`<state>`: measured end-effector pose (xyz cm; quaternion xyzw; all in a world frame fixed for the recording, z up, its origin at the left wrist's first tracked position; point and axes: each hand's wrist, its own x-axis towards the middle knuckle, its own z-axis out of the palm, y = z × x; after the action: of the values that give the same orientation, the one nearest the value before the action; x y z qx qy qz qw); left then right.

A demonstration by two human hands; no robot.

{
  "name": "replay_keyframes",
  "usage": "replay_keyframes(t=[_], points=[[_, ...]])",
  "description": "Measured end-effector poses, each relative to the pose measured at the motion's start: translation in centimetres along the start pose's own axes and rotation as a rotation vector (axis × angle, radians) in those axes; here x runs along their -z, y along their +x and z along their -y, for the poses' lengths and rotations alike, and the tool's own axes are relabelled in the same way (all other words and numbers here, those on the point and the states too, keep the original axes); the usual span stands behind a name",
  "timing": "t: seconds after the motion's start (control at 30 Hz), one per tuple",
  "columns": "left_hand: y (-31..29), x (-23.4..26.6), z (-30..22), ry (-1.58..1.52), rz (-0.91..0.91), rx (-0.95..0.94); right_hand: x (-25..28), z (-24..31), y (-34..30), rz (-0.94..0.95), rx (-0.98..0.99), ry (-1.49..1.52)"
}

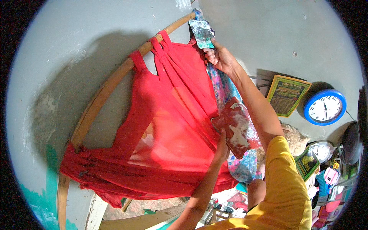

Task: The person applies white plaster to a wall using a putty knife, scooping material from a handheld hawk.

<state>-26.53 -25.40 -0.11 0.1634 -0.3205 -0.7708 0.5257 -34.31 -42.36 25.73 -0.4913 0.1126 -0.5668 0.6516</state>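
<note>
My right hand (221, 58) is raised high by the top of a wooden pole. Its fingers are closed on a flat rectangular scraper (202, 34), smeared white, grey and teal. Lower down, my left hand (221, 147) grips the near edge of a dark red flat board (234, 128) with thick white paste smeared over it. Right beside both hands hangs a red cloth garment (180, 92), its straps looped over the wooden pole (105, 90). A blue and pink patterned cloth (224, 90) hangs behind my right forearm and the board.
Behind everything stands a grey wall (260, 34) with pale patches and teal paint at lower left. To the right hang a yellow-framed plaque (289, 95) and a blue-rimmed clock (325, 107). A second clock (321, 150), a green plaque (306, 165) and assorted household items crowd the lower right.
</note>
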Motion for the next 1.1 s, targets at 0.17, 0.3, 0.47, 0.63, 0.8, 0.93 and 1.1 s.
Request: replay_keyframes(t=[0.17,0.3,0.47,0.63,0.8,0.93,1.1], points=[[0.3,-0.1,0.4,0.006,-0.034,-0.004,-0.5,-0.1,0.7,-0.106,0.056,0.017],[0.2,-0.8,0.0,-0.035,-0.03,0.034,-1.4,-1.5,1.8,-0.221,0.057,0.107],[0.0,-1.4,0.2,0.062,-0.092,0.026,-1.7,-2.1,3.6,-0.218,0.038,0.141],[0.2,-0.4,1.0,-0.006,-0.101,0.064,-0.3,-1.8,5.0,-0.226,-0.027,0.169],[-0.5,-0.8,0.7,0.097,-0.077,0.078,0.1,-1.9,4.4,-0.226,-0.031,0.079],[-0.5,-1.3,0.9,0.06,-0.055,0.094,0.8,0.5,3.4,-0.234,-0.122,0.043],[-0.1,-1.6,1.5,0.047,0.043,0.072,4.1,5.0,-1.7,-0.339,0.094,-0.167]])
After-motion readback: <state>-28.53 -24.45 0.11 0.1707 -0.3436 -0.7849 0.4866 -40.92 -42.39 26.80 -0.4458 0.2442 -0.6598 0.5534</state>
